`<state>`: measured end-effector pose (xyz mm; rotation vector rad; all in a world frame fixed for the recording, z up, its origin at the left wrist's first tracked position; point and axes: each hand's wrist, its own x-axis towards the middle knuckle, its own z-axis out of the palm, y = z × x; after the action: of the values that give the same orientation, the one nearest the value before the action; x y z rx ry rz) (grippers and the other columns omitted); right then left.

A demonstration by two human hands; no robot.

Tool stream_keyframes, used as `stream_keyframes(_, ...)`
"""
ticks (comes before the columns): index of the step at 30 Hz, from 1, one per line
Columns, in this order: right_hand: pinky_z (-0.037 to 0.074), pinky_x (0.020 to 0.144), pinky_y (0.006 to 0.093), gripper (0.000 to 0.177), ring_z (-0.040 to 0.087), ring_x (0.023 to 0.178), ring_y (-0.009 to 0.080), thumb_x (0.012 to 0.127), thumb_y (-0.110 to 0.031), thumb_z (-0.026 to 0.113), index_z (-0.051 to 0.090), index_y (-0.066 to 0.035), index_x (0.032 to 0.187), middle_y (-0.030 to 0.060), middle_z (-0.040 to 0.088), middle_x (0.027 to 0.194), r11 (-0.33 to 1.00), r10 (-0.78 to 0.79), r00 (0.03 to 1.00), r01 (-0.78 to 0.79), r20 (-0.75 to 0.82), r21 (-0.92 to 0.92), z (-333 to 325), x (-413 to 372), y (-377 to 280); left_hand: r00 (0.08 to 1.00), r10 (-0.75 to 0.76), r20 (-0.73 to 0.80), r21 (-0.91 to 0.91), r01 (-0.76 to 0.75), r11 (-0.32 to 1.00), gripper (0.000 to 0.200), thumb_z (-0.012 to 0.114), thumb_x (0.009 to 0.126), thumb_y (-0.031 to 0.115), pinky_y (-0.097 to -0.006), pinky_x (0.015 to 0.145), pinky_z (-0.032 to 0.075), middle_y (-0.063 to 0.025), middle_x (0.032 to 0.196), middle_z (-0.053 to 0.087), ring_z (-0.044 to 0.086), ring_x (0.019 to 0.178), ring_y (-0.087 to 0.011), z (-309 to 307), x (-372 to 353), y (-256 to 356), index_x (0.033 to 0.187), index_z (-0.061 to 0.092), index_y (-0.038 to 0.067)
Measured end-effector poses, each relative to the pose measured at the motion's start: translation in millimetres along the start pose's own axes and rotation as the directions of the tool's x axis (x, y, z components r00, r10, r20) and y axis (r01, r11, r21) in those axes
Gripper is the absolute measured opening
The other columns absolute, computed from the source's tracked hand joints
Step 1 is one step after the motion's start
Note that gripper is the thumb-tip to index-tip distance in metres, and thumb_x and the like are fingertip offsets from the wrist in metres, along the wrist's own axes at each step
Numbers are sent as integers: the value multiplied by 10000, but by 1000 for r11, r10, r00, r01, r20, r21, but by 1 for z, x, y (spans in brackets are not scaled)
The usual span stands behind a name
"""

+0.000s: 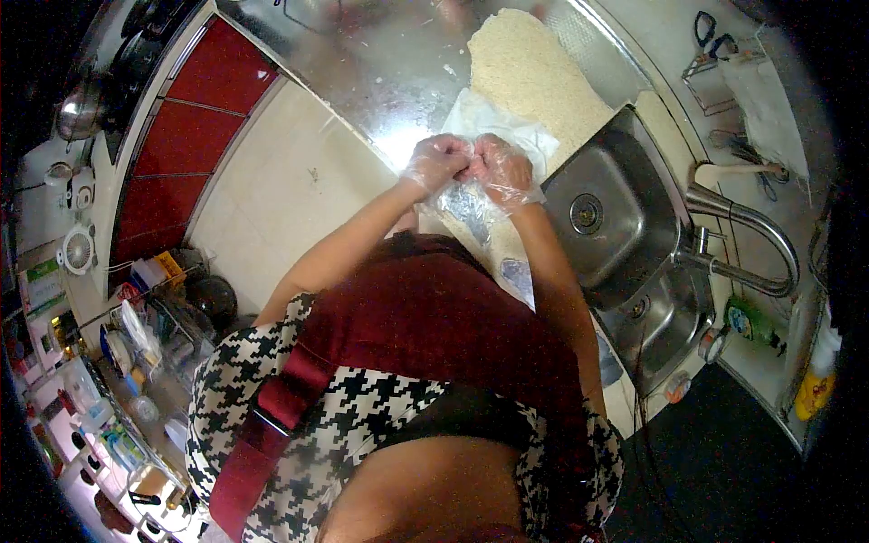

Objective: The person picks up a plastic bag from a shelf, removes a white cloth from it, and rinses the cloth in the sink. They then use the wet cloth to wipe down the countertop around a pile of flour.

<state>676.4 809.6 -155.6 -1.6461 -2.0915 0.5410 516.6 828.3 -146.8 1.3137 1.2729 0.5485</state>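
Note:
My left hand (438, 163) and my right hand (505, 169) meet over the counter's front edge, both in loose clear plastic gloves. The fingers of each are curled and pinched together, almost touching at the tips. What they pinch is too small and hidden to make out. Just beyond and beneath them lies a crumpled white sheet (516, 131), either cloth or thin plastic. Below my wrists, a patterned, shiny strip (469, 210) shows on the counter front.
A double steel sink (566, 204) with a curved faucet (760, 288) stands on the right. Behind my hands are a speckled beige slab (534, 68) and a wet-looking metal worktop (362, 68). Scissors (715, 41) hang at the upper right. Crowded shelves (90, 407) fill the lower left.

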Motion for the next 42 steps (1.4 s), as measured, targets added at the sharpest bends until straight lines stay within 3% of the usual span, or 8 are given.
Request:
stream_keyframes(8,444,628,495,241,568,750,389,820,-298,475,476,-84,929,180,568,859,994,-8,1000,9,-7,106,4,-1,4,997,-32,70,-199,45,979,204,631,748,180,-255,569,481,-57,730,603,566,624,-114,-2,5,-5,852,600,6)
stream_keyframes(17,486,645,442,410,590,759,388,731,-334,614,464,1,912,211,577,818,989,-4,984,30,177,-148,-15,7,-17,999,-44,4,-257,43,965,73,544,753,72,-240,532,457,-57,648,575,547,553,-122,8,2,2,707,549,16)
stream_keyframes(22,477,642,428,400,589,788,388,727,-325,618,482,7,904,214,599,829,970,190,953,-220,237,104,-11,7,-12,1000,16,-3,-270,-16,963,66,537,773,67,-247,545,462,-54,654,570,550,577,-124,10,5,-7,733,550,17)
stream_keyframes(28,469,623,355,220,604,702,273,808,-215,558,541,-61,964,143,607,767,861,54,998,-68,43,504,7,-6,6,994,-111,-6,-385,100,918,94,549,794,116,-254,580,462,-36,734,567,535,640,-118,7,2,-6,818,563,27)
stream_keyframes(32,465,612,339,161,590,675,227,833,-165,524,548,-52,945,122,601,740,873,100,987,-147,124,466,-3,-5,2,995,-97,30,-385,101,917,158,575,778,179,-249,594,450,-22,774,570,521,672,-110,6,4,-10,863,579,46)
stream_keyframes(36,462,609,369,175,595,678,281,797,-201,549,558,-57,895,144,602,753,927,25,998,-41,49,372,-2,-2,7,998,-37,58,-332,54,942,172,578,763,203,-251,588,448,-18,753,569,517,649,-107,8,4,-9,841,579,49)
stream_keyframes(38,460,607,384,180,595,682,304,784,-214,556,556,-56,872,156,601,760,952,-1,1000,-6,22,305,-2,0,7,999,-4,32,-232,11,973,53,537,770,61,-249,563,458,-46,679,561,541,597,-119,7,4,-4,780,544,9)
stream_keyframes(42,449,607,424,178,581,709,354,773,-235,547,529,-68,833,178,591,770,976,69,993,-88,100,199,-6,2,-2,1000,-9,21,-113,11,994,49,546,754,61,-242,566,446,-41,681,564,540,601,-113,4,-1,7,764,549,14)
